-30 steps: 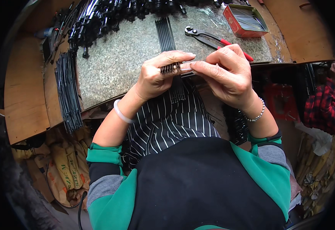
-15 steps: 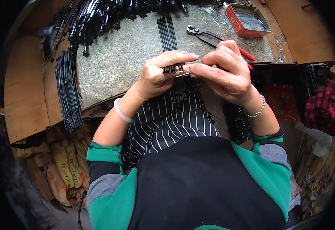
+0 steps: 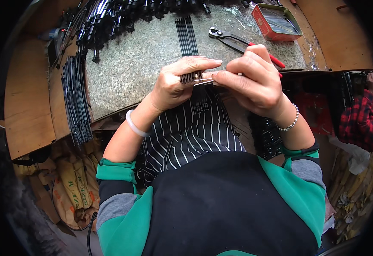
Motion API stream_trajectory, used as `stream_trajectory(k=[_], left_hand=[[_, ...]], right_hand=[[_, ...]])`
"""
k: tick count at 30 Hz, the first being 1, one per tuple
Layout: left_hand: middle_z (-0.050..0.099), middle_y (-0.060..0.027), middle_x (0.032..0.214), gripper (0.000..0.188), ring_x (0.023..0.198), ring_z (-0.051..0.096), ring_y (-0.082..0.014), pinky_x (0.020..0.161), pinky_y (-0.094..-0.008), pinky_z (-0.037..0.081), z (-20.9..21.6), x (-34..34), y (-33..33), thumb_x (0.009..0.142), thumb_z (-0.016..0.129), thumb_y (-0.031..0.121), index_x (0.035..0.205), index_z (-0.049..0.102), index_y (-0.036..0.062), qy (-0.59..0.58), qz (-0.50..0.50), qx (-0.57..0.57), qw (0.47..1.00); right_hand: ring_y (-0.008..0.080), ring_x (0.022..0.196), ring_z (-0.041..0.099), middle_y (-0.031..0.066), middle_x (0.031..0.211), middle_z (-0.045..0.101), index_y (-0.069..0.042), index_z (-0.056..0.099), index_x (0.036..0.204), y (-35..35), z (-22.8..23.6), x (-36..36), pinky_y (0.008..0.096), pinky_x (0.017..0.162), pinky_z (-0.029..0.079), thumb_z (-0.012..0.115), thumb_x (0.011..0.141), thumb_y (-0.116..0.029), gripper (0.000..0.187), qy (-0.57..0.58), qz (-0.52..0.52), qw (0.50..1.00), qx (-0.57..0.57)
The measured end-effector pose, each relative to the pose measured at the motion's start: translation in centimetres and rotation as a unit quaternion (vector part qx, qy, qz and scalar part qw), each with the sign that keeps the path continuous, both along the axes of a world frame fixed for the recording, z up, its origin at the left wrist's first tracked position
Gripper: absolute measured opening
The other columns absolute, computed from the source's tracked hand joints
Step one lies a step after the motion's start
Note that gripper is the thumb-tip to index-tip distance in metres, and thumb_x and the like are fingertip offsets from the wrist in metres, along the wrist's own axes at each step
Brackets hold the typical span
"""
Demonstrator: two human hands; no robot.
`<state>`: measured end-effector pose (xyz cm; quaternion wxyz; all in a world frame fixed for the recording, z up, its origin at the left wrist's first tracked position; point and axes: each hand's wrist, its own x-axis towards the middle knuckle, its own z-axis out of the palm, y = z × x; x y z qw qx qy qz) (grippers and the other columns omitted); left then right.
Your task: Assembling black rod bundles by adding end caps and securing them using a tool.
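Note:
My left hand (image 3: 173,81) is closed around a flat row of thin black metal rods (image 3: 186,37), resembling umbrella ribs. The rods reach from the grey worktop back under my palm, and their lower ends hang over my striped apron. My right hand (image 3: 254,83) pinches thin silvery wires (image 3: 203,81) between thumb and forefinger. These wires run across to the edge of the rod row at my left fingers; whether they pass through it, I cannot tell. Beyond my right hand lie pincers (image 3: 225,36) with black jaws and red handles, partly hidden by that hand.
An open red tin (image 3: 265,27) of fine wires stands at the far right of the worktop (image 3: 122,72). Black rods with fittings (image 3: 114,21) are heaped along the back. A bundle of dark rods (image 3: 76,98) overhangs the left edge. Checked cloth (image 3: 359,119) is at the right.
My right hand has shifted slightly to the right, still pinching the wires. The rods on the worktop have drawn closer together, narrowing a gap. My left hand stays nearly in place.

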<state>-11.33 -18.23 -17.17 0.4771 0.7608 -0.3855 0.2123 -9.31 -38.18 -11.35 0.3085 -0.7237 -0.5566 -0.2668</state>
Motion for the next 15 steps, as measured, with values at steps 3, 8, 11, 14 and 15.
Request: stream_trajectory(k=[3, 8, 11, 14, 15], left_hand=[[0.064, -0.0113, 0.102, 0.03, 0.094, 0.062, -0.0266, 0.081, -0.0353, 0.05, 0.2, -0.1, -0.1, 0.068, 0.064, -0.003, 0.097, 0.065, 0.0029, 0.012, 0.007, -0.005, 1.0], [0.064, -0.0113, 0.101, 0.028, 0.094, 0.062, -0.0268, 0.082, -0.0354, 0.05, 0.2, -0.1, -0.1, 0.068, 0.066, -0.002, 0.095, 0.064, -0.0003, 0.017, 0.012, -0.003, 1.0], [0.064, -0.0112, 0.101, 0.028, 0.094, 0.062, -0.0269, 0.082, -0.0353, 0.05, 0.1, -0.1, -0.1, 0.068, 0.066, -0.002, 0.095, 0.064, 0.0002, 0.022, 0.02, -0.001, 1.0], [0.064, -0.0112, 0.101, 0.028, 0.095, 0.062, -0.027, 0.082, -0.0356, 0.049, 0.1, -0.1, 0.0, 0.068, 0.065, -0.002, 0.096, 0.064, 0.0004, 0.028, 0.009, -0.012, 1.0], [0.064, -0.0112, 0.101, 0.028, 0.095, 0.062, -0.027, 0.082, -0.0356, 0.049, 0.1, -0.1, -0.1, 0.068, 0.065, -0.002, 0.096, 0.064, 0.0004, 0.028, 0.009, -0.012, 1.0]], right_hand=[[0.0132, 0.059, 0.046, 0.0014, 0.072, 0.054, -0.006, 0.067, 0.088, 0.5, -0.8, -0.4, 0.0266, 0.06, 0.037, 0.07, 0.065, -0.006, 0.023, 0.186, 0.013, 0.982, 0.035], [0.016, 0.063, 0.047, 0.0027, 0.072, 0.054, -0.005, 0.066, 0.088, 0.5, -1.0, -0.3, 0.0257, 0.058, 0.037, 0.071, 0.067, -0.003, 0.022, 0.065, 0.012, 0.997, 0.031], [0.0154, 0.062, 0.047, 0.0024, 0.072, 0.054, -0.005, 0.066, 0.088, 1.3, -2.1, -0.2, 0.0267, 0.057, 0.035, 0.072, 0.066, -0.004, 0.023, 0.102, 0.023, 0.992, 0.077], [0.0152, 0.062, 0.046, 0.0024, 0.072, 0.054, -0.006, 0.066, 0.089, 1.2, -2.1, 0.0, 0.0275, 0.056, 0.035, 0.072, 0.066, -0.004, 0.024, 0.104, 0.03, 0.99, 0.087], [0.0154, 0.062, 0.047, 0.0026, 0.072, 0.054, -0.005, 0.065, 0.089, 1.0, -2.0, 0.0, 0.0277, 0.056, 0.035, 0.072, 0.066, -0.004, 0.024, 0.088, 0.032, 0.993, 0.074]])
